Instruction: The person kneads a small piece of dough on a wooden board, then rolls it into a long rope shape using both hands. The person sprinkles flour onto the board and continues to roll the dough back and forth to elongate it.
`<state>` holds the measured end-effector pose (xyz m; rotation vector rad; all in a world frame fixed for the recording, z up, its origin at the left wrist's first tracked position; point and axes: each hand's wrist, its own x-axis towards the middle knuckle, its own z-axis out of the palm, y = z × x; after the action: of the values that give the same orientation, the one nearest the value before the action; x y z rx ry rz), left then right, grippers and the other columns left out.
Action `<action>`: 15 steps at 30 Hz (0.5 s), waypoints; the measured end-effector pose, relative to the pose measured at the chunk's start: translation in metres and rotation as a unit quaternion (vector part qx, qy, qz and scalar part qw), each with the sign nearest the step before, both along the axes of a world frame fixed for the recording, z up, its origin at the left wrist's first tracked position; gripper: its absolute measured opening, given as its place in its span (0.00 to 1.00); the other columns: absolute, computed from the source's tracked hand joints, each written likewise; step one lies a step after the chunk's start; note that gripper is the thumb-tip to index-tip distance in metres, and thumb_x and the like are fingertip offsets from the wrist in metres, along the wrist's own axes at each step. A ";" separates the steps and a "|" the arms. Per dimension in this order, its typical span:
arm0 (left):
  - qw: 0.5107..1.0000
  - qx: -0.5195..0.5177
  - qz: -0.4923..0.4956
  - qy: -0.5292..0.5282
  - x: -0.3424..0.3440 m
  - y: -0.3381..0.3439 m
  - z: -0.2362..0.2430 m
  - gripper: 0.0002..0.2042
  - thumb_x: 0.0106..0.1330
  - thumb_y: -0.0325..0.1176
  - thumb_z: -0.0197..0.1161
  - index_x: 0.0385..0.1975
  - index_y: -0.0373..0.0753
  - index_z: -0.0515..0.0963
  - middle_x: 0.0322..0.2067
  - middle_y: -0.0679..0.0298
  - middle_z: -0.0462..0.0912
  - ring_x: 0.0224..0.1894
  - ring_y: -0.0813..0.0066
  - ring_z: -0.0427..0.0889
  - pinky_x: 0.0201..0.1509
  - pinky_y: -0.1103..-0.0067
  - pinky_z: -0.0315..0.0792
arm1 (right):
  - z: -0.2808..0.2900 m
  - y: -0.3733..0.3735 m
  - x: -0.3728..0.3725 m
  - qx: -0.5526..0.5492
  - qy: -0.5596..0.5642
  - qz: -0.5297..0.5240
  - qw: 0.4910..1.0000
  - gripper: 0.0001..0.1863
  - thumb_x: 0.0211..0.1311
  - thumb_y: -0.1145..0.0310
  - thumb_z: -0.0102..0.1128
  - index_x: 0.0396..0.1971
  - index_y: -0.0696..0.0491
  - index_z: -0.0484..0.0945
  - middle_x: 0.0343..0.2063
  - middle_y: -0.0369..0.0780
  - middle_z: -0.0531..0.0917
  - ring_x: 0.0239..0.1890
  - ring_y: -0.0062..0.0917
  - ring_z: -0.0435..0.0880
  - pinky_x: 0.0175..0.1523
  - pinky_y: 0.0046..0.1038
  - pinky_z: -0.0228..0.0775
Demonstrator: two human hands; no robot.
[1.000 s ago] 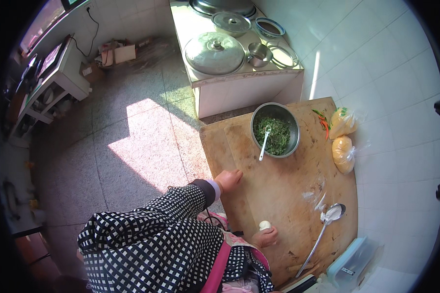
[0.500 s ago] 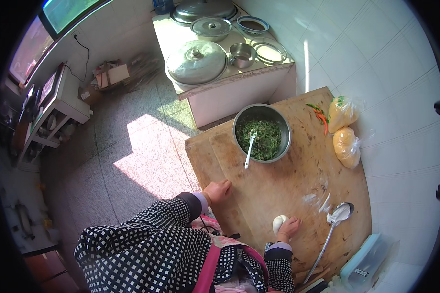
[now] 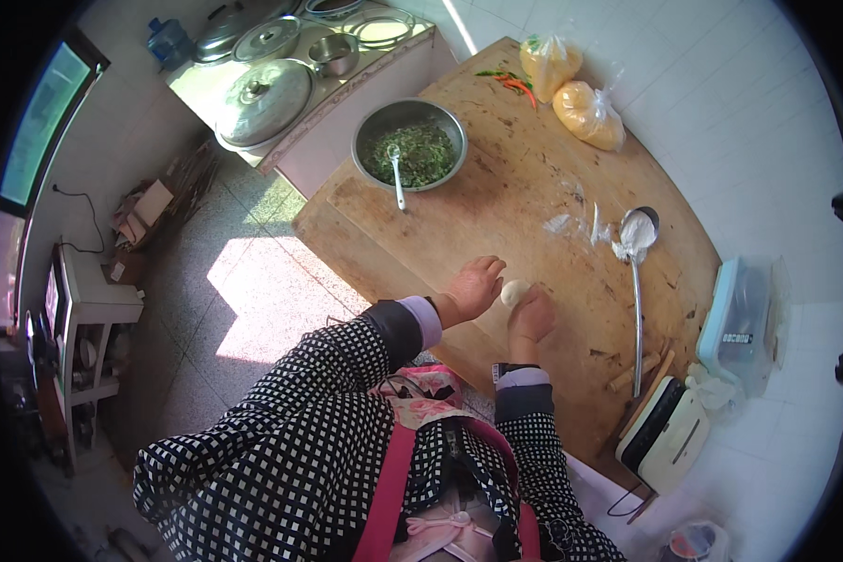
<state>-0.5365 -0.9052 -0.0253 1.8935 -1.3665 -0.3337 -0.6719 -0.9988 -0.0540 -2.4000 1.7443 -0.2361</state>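
A small round ball of white dough is on the wooden board, close to its near edge. My right hand curls against the dough's right side, its fingers bent and partly hidden from above. Just to the left of the dough is my left hand, holding nothing, with loosely bent fingers pointing toward the ball. A metal bowl of chopped greens stands farther off, a white spoon leaning in it. Right of my hands lies a long-handled ladle with white flour in its scoop.
Red and green chili peppers and two bags of yellow meal sit at the far edge. A pale electric appliance, a rolling pin and a blue-lidded plastic box are at the right. Lidded pots stand on the counter.
My left hand has lifted from the board's left edge and moved right, beside the dough. My right hand stays at the dough ball. The view has shifted and turned.
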 end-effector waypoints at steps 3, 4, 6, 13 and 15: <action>0.987 -0.029 -0.160 -0.016 -0.068 -0.036 0.000 0.14 0.64 0.34 0.50 0.48 0.38 0.73 0.50 0.55 0.75 0.52 0.57 0.73 0.61 0.65 0.64 | -0.009 0.021 -0.030 -0.026 -0.005 0.032 0.999 0.12 0.59 0.61 0.51 0.33 0.53 0.78 0.29 0.41 0.81 0.36 0.39 0.80 0.39 0.42 0.67; 0.982 -0.012 -0.185 -0.034 -0.077 -0.035 -0.005 0.15 0.65 0.35 0.50 0.48 0.38 0.73 0.51 0.56 0.75 0.53 0.58 0.73 0.62 0.64 0.62 | -0.013 0.024 -0.037 -0.064 -0.030 0.036 0.997 0.11 0.58 0.62 0.51 0.32 0.53 0.78 0.29 0.41 0.81 0.36 0.38 0.79 0.39 0.41 0.67; 0.976 -0.006 -0.208 -0.056 -0.081 -0.040 -0.018 0.15 0.65 0.36 0.49 0.49 0.39 0.73 0.53 0.57 0.74 0.54 0.60 0.72 0.63 0.63 0.59 | -0.025 0.021 -0.041 -0.140 -0.087 0.058 0.985 0.10 0.57 0.63 0.52 0.32 0.53 0.78 0.29 0.40 0.80 0.36 0.37 0.78 0.40 0.40 0.67; 0.981 -0.009 -0.180 -0.076 -0.049 -0.114 -0.041 0.15 0.65 0.36 0.49 0.47 0.38 0.74 0.45 0.57 0.78 0.49 0.56 0.75 0.56 0.68 0.65 | -0.038 -0.051 -0.023 -0.144 -0.167 0.056 0.974 0.11 0.57 0.60 0.50 0.28 0.52 0.75 0.26 0.40 0.76 0.33 0.36 0.74 0.40 0.37 0.64; 0.977 0.013 -0.198 -0.074 -0.044 -0.131 -0.039 0.14 0.66 0.36 0.49 0.45 0.37 0.75 0.45 0.57 0.78 0.50 0.56 0.74 0.56 0.67 0.65 | -0.033 -0.067 -0.020 -0.113 -0.133 0.040 0.984 0.08 0.56 0.64 0.51 0.25 0.52 0.74 0.26 0.39 0.74 0.34 0.36 0.73 0.41 0.37 0.64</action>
<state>-0.5805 -1.0365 -0.0647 1.6847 -1.8510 -0.4116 -0.6921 -1.0659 -0.0871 -2.4454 1.5708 -0.7438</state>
